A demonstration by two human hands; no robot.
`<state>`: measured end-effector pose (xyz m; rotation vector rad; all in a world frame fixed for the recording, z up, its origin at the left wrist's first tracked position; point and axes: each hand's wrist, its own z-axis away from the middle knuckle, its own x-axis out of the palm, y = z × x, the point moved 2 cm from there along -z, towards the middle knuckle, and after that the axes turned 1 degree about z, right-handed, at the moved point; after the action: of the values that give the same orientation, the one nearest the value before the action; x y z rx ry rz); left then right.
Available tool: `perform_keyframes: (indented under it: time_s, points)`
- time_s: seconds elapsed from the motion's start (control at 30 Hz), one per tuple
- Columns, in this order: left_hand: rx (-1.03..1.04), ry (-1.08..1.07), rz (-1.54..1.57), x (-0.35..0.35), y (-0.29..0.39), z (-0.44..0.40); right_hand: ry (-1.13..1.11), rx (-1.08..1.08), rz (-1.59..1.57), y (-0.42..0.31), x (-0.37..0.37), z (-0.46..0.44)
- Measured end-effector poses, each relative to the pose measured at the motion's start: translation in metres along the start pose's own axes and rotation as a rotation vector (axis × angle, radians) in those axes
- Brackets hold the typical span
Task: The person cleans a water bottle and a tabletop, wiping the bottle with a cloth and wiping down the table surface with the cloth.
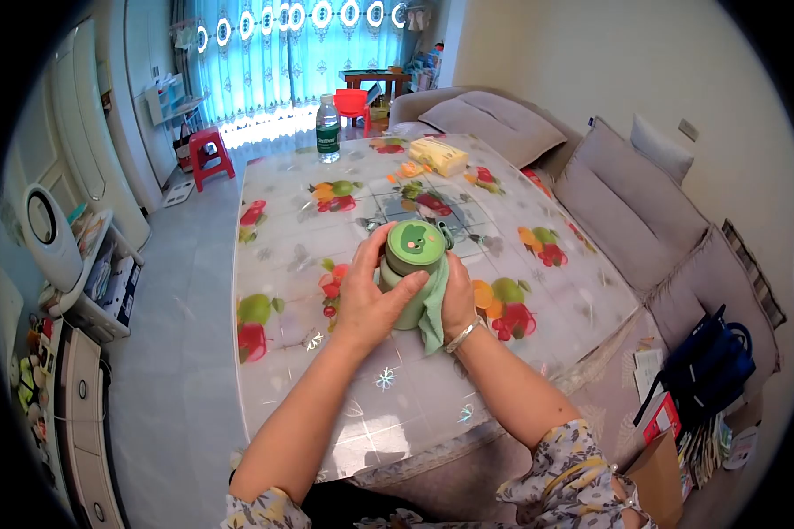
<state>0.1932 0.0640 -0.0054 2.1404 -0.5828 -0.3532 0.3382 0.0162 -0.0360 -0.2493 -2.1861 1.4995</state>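
Note:
A green insulated cup (417,244) with a cartoon design on its lid stands upright on the table, near its middle. Wrapped around its left side is my left hand (372,291), thumb across the front and fingers behind the lid. My right hand (458,298), with a bracelet on the wrist, presses a light green cloth (432,315) against the cup's right side. The cloth's lower end hangs down beside the cup. The right fingertips are mostly hidden behind the cloth and cup.
The table (282,238) has a fruit-patterned cover. Farther back stand a water bottle (327,132) and a yellow tissue pack (438,157). A grey sofa (626,203) runs along the right, with a dark blue bag (706,361). A red stool (210,157) is on the left floor.

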Motion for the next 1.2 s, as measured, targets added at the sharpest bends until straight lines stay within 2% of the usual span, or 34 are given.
perform_keyframes:
  time_s: [0.07, 0.1, 0.17, 0.2, 0.23, 0.3, 0.4, 0.43, 0.47, 0.53, 0.67, 0.9, 0.97, 1.07, 1.13, 1.2]
  points:
    - [-0.056, 0.012, 0.054, -0.001, 0.005, 0.001, -0.168, 0.144, -0.343, 0.003, -0.003, -0.001]
    - [-0.059, 0.000, 0.050, -0.002, 0.005, 0.001, -0.158, 0.142, -0.352, 0.002, -0.009, 0.000]
    - [-0.066, -0.033, 0.112, -0.004, 0.005, 0.001, -0.322, 0.341, -0.497, -0.018, -0.010, 0.001]
    - [-0.070, -0.045, 0.103, -0.003, 0.009, 0.001, -0.468, 0.343, -0.475, -0.010, -0.023, -0.006]
    - [-0.040, -0.054, 0.132, -0.002, 0.017, 0.000, -0.461, 0.336, -0.490, -0.018, -0.026, -0.004]
    - [-0.010, -0.076, 0.149, -0.003, 0.022, -0.002, -0.673, 0.312, -0.331, -0.035, -0.022, 0.003]
    - [0.053, -0.107, 0.032, -0.008, 0.022, -0.006, -0.620, 0.297, -0.134, -0.035, -0.019, 0.003]
    - [0.017, -0.125, 0.060, -0.009, 0.021, -0.007, -0.618, 0.259, -0.008, -0.034, -0.019, 0.003]
    - [-0.021, -0.141, 0.089, -0.010, 0.020, -0.007, -0.620, 0.255, -0.013, -0.033, -0.017, 0.002]
    - [-0.035, -0.124, 0.103, -0.009, 0.020, -0.006, -0.558, 0.173, 0.277, -0.031, -0.015, 0.000]
    - [-0.073, -0.062, 0.046, -0.010, 0.019, -0.006, -0.573, 0.130, 0.216, -0.016, -0.014, -0.007]
    - [-0.045, 0.059, -0.103, -0.006, 0.022, -0.006, -0.553, 0.109, 0.171, -0.033, -0.002, 0.001]
    - [0.038, 0.162, -0.252, -0.004, 0.023, -0.006, -0.548, 0.085, 0.175, -0.033, 0.000, 0.001]
    - [0.031, 0.235, -0.387, 0.003, 0.034, -0.002, -0.552, 0.039, 0.199, -0.030, -0.001, -0.002]
    - [0.025, 0.223, -0.393, 0.003, 0.033, -0.002, -0.554, 0.020, 0.309, -0.032, -0.002, -0.002]
    - [0.018, 0.209, -0.398, 0.001, 0.032, -0.003, -0.576, 0.055, 0.280, -0.030, -0.004, -0.003]
